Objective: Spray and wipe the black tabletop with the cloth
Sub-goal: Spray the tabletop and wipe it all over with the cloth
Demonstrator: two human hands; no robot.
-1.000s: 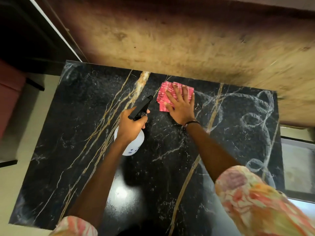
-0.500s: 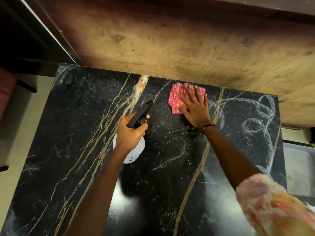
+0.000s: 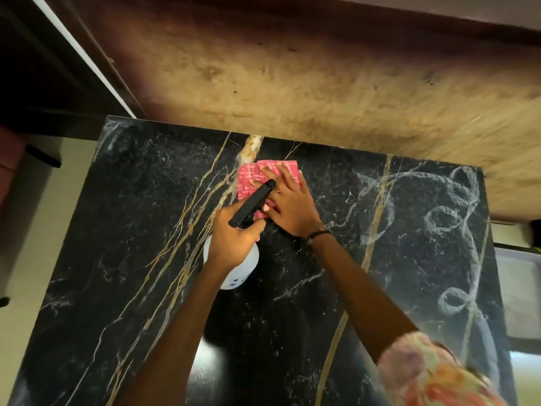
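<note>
Sliding leftward, flat right hand (image 3: pixel 288 206) presses cloth (image 3: pixel 265 178) under its fingers; left hand (image 3: pixel 234 240) grips spray bottle (image 3: pixel 243 268), ready to mist.

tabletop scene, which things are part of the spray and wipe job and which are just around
In the job:
black tabletop
pink cloth, under the right hand
spray bottle, held by the left hand

Just around:
wooden wall panel
pale floor

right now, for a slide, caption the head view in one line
Right hand presses a pink cloth flat on the black tabletop while the left hand grips a spray bottle.
</note>
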